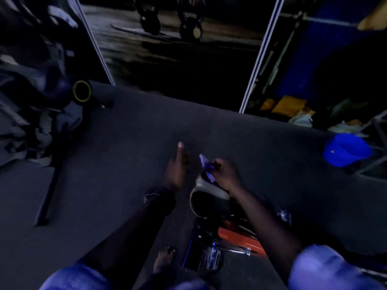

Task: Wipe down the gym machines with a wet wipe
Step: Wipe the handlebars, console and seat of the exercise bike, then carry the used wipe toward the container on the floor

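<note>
Standing on dark carpet in a dim room, mirror panels lining the far wall. Pinching a pale wet wipe in the right hand, over the bike saddle. Extending the left hand, forefinger straight, holding nothing. Blue bucket sitting right.

The bike saddle stands mid-floor on the carpet. Just left of the saddle hangs the left hand; the right hand rests on its front end, with the wipe. Far right of the saddle lies a cap; far left, a ring-marked machine. A bare foot stands behind the saddle, lower left.
</note>
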